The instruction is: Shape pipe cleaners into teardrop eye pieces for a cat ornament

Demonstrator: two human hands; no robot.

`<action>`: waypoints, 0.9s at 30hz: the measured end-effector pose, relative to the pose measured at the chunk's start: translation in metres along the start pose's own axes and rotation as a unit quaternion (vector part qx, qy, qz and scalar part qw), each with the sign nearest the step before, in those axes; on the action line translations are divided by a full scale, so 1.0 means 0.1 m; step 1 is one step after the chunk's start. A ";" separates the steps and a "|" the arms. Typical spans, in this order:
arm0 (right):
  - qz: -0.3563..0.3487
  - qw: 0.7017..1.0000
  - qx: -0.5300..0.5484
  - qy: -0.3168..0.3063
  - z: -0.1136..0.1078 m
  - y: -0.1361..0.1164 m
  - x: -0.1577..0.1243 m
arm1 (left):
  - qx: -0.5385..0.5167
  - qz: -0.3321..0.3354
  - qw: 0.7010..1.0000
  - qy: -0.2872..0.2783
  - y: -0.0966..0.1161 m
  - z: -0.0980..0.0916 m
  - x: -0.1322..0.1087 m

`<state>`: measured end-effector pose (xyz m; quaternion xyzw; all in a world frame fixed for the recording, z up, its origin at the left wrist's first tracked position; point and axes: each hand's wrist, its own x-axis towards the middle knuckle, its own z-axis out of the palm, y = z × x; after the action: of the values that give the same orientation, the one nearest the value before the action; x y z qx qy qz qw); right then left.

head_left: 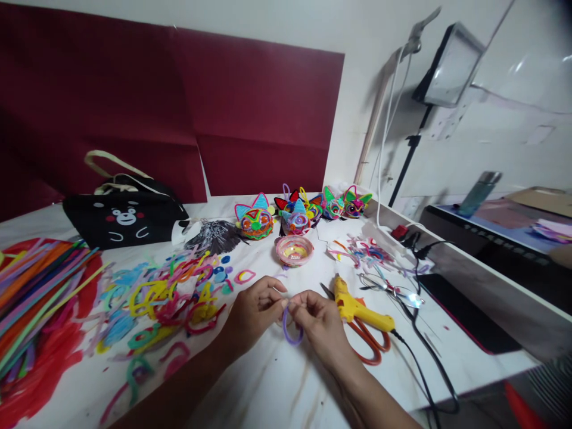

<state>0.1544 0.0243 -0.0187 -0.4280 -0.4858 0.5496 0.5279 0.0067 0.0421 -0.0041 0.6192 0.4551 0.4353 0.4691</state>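
Note:
My left hand (252, 313) and my right hand (319, 322) meet over the white table (277, 387), both pinching a short purple pipe cleaner (290, 333) bent into a loop that hangs between them. Fingers of both hands are closed on its upper ends. A yellow glue gun (357, 307) lies just right of my right hand, across orange-handled scissors (370, 345). A pile of bent coloured pipe cleaner shapes (165, 295) lies left of my left hand.
Straight pipe cleaners (36, 286) lie at far left. Several colourful cat-head figures (299, 211) and a small pink bowl (294, 249) stand behind. A black bear bag (123, 217), glasses (397, 289), a black cable (424, 369) and a light stand (409, 155) are around.

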 end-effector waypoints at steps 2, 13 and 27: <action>-0.008 1.000 0.001 0.002 0.00 0.01 0.00 | -0.007 -0.002 1.000 -0.004 -0.01 0.00 0.00; 0.004 1.000 -0.006 0.010 0.00 -0.01 -0.01 | -0.045 -0.023 0.998 -0.023 0.02 0.01 -0.01; -0.004 1.000 0.003 -0.016 0.01 -0.02 -0.02 | -0.061 -0.032 0.998 -0.010 0.04 0.03 0.00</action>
<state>0.1541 0.0226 -0.0170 -0.4159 -0.4939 0.5557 0.5238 0.0099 0.0414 -0.0008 0.5793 0.4425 0.4405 0.5241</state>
